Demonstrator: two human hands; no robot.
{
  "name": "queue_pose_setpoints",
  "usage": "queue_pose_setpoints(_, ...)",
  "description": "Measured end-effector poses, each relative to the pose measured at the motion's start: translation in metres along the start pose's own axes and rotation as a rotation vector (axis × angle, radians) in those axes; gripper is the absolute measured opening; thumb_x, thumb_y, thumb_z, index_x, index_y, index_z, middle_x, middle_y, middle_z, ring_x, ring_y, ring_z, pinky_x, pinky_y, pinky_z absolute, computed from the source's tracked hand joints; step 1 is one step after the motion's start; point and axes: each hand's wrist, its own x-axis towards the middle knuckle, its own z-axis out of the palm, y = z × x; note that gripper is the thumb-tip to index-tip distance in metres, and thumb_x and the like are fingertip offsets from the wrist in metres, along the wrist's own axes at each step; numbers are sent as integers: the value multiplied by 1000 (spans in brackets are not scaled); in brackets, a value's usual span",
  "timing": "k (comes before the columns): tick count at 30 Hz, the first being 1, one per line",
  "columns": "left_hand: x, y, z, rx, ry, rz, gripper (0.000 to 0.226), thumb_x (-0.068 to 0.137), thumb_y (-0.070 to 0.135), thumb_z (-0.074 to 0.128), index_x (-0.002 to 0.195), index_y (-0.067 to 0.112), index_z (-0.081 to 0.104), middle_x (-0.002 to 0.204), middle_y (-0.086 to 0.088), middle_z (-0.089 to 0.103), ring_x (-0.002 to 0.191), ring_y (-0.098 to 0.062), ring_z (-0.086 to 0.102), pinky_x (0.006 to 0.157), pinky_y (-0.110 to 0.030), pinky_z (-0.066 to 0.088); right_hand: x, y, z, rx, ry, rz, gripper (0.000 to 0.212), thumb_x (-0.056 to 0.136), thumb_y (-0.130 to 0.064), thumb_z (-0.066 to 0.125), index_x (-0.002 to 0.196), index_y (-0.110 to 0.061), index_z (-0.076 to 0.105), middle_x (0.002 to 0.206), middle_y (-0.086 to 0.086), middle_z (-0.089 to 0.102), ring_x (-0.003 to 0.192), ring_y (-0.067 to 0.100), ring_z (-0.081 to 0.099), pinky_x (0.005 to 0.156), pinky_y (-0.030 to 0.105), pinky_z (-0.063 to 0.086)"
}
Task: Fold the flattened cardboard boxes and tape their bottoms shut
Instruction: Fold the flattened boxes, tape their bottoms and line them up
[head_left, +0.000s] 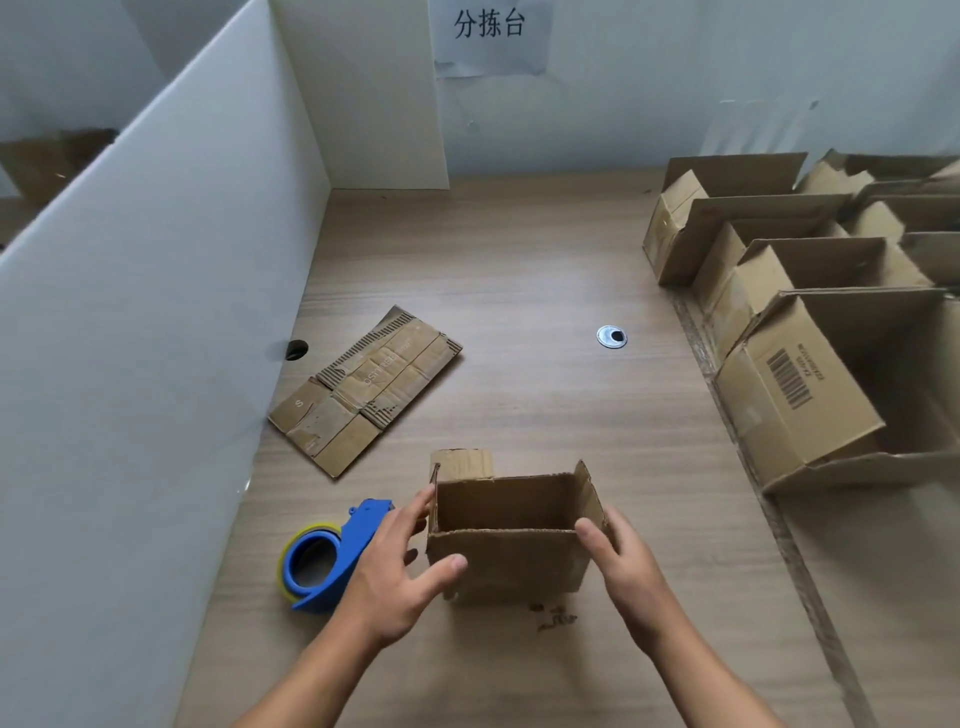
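Note:
A small cardboard box (506, 564) stands opened up on the wooden table (545, 270), its open top facing up with flaps raised. My left hand (397, 577) touches the box's left side with straight fingers, thumb on the front face. My right hand (621, 558) lies against the box's right side, fingers behind the right flap. A blue tape dispenser (332, 558) with a yellow roll lies just left of my left hand. One flattened cardboard box (366, 387) lies further back on the left.
Several erected open boxes (810, 384) are packed along the right edge of the table. A white partition (150, 291) walls off the left side. Two cable holes (612, 336) sit in the tabletop. A paper sign hangs on the back wall.

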Motion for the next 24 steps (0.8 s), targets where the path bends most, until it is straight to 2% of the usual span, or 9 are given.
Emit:
queue_pose_setpoints(2,-1,-1,-1,-16,-34,13,84,68,74,68,143,54,35,136,23,45,129,6,44,102,-31,50,-2,-3,-4,44,-25,11,61,76,-63,66,129,-33,56,122,-14,66,118,7,60,97,25,49)
queue_pose_setpoints(6,-3,0,1,-79,4,-13,80,64,69,74,135,52,41,137,20,43,129,3,46,101,-36,52,3,-7,-14,-29,-118,138,52,78,-51,73,126,-52,53,122,-8,60,108,10,63,89,35,53)
queue_pose_setpoints(8,-7,-1,2,-84,0,-26,81,63,66,75,135,54,39,138,19,43,127,1,48,100,-34,52,7,-10,-15,-221,-81,164,29,88,-39,72,114,-46,61,111,-2,65,97,10,63,77,27,51)
queue_pose_setpoints(10,-13,-4,5,-97,-7,-24,80,63,66,76,134,59,40,138,19,45,126,2,49,99,-29,51,10,-18,-15,-411,-11,134,8,91,-40,68,94,-33,67,90,-2,68,80,12,61,63,21,47)
queue_pose_setpoints(12,-18,-7,8,-134,0,-30,75,64,63,78,131,61,44,137,16,48,126,3,50,98,-25,50,15,-26,-14,-635,48,37,30,95,-45,61,72,-25,61,66,-8,60,66,9,54,58,16,38)
queue_pose_setpoints(14,-22,-9,13,-162,5,-43,73,65,59,78,131,59,46,136,17,50,127,2,50,100,-26,50,20,-30,-12,-676,106,21,44,98,-44,55,60,-22,49,55,-7,49,60,7,47,57,17,35)
queue_pose_setpoints(17,-25,-4,18,-204,18,-76,74,62,60,77,131,55,50,135,17,52,122,4,53,92,-20,52,23,-30,-7,-608,96,64,35,100,-45,51,72,-25,58,67,-9,58,73,13,55,66,25,40)
queue_pose_setpoints(20,-20,4,16,-359,-2,-216,98,51,65,80,139,44,41,124,1,53,105,-7,62,84,-29,57,23,-25,-12,-482,64,140,37,98,-50,51,84,-20,66,77,-8,63,79,14,57,69,31,40)
queue_pose_setpoints(24,-11,19,17,-217,-67,-241,59,75,55,76,126,56,46,124,9,51,110,-5,57,78,-21,51,21,-20,-24,-351,6,264,52,91,-64,50,92,-15,67,79,4,62,74,22,58,62,34,49)
